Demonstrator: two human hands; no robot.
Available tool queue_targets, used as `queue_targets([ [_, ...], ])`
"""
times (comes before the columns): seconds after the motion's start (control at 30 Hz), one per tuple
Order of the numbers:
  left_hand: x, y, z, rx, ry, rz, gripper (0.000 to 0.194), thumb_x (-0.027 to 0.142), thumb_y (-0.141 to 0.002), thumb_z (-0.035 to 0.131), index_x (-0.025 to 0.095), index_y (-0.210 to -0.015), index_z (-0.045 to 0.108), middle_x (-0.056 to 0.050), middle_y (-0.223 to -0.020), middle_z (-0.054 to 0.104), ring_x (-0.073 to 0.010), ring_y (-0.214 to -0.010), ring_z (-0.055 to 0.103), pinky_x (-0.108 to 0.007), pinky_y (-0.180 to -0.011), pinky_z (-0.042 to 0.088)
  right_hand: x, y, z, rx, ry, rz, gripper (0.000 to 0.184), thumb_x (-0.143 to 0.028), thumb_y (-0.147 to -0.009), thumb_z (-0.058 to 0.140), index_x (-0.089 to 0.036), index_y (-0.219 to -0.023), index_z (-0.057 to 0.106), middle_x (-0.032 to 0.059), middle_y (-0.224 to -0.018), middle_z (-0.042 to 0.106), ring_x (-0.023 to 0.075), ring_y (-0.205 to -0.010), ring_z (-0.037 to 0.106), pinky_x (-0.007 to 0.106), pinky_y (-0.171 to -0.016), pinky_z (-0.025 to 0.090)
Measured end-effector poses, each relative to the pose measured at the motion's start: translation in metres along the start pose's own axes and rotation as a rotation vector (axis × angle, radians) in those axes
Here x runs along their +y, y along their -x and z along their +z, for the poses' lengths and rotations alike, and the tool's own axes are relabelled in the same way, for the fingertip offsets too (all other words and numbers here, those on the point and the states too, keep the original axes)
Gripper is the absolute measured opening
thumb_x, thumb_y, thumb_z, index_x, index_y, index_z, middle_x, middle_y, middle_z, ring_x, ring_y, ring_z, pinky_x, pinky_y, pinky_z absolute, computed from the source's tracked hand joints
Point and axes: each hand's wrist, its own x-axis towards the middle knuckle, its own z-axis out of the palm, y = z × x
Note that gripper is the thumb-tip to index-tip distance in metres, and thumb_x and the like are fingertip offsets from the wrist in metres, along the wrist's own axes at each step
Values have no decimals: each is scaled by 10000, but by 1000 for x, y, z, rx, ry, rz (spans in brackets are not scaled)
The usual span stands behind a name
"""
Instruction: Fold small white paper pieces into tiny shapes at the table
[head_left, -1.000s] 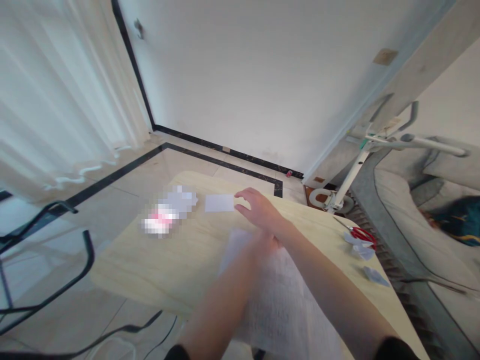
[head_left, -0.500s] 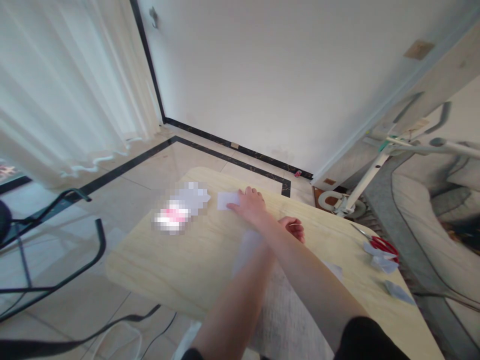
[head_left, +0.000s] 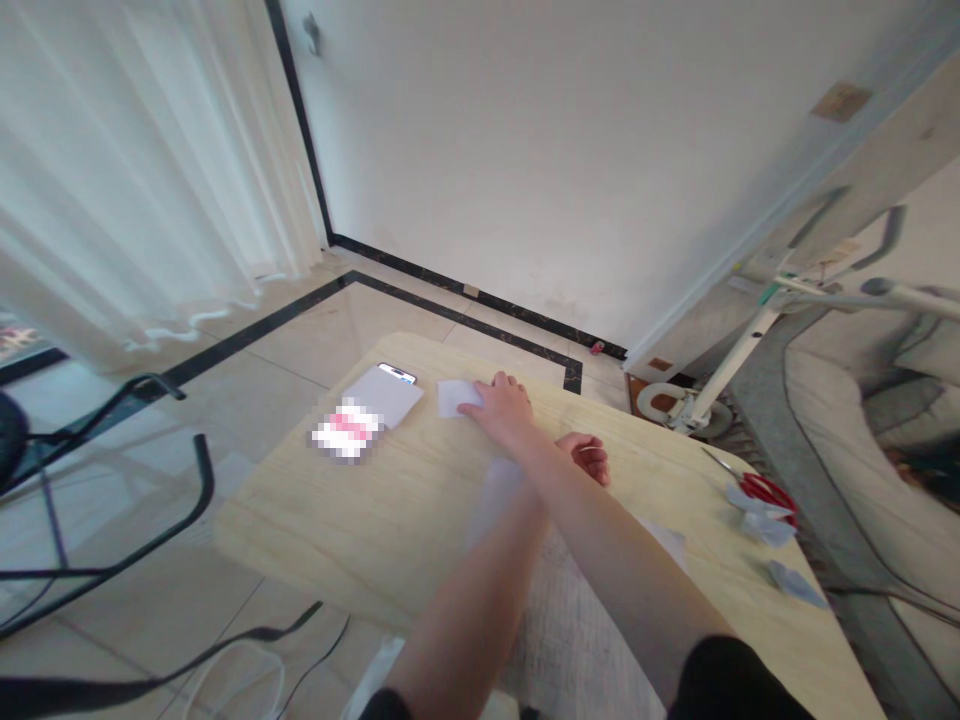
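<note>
My forearms cross over the wooden table, the right one on top. My right hand (head_left: pixel 506 408) is at a small white slip of paper (head_left: pixel 454 397). Its thumb lies on the slip's right part, and the other fingers are bent beside it. My left hand (head_left: pixel 585 458) rests to the right of that wrist with its fingers curled in. Nothing shows in them. A larger pale sheet (head_left: pixel 491 495) lies by the left forearm, partly covered. To the left, a phone (head_left: pixel 397 373) shows its top edge under a white sheet (head_left: pixel 386 396). A blurred-out patch hides the lower part.
Red-handled scissors (head_left: pixel 761 488) lie at the table's right edge, with crumpled paper scraps (head_left: pixel 769 525) and another scrap (head_left: pixel 797 582) nearby. A grey cloth-like surface (head_left: pixel 577 620) shows between my arms. Beyond the table (head_left: pixel 315 530) stand a white exercise frame (head_left: pixel 731 370) and a grey sofa (head_left: pixel 847 440).
Both hands stay almost where they were. The view has shifted slightly, and the blurred-out patch on the left is smaller, so the phone's top edge and the sheet over it show.
</note>
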Motion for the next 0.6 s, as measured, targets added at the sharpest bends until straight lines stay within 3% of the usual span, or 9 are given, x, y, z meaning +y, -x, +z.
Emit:
queue_targets([
  [0.37,2,7,7,29,28,-43,65,168,-713,581,142,-670,540,-10,-507,560,-129,-455,536,-246,-470,374,-1,-1,4,16,-44,-39,558,-657,-804,432,-200,-1065,617,127,-1059,513,277,-1020,442,407,-855,337],
  [0.6,0,8,8,34,41,-31,64,182,-713,583,135,-676,559,-25,-519,571,-134,-462,538,-251,-470,370,-2,2,7,29,-60,-62,540,-658,-817,396,-277,-1136,608,111,-1049,494,272,-998,428,405,-847,324],
])
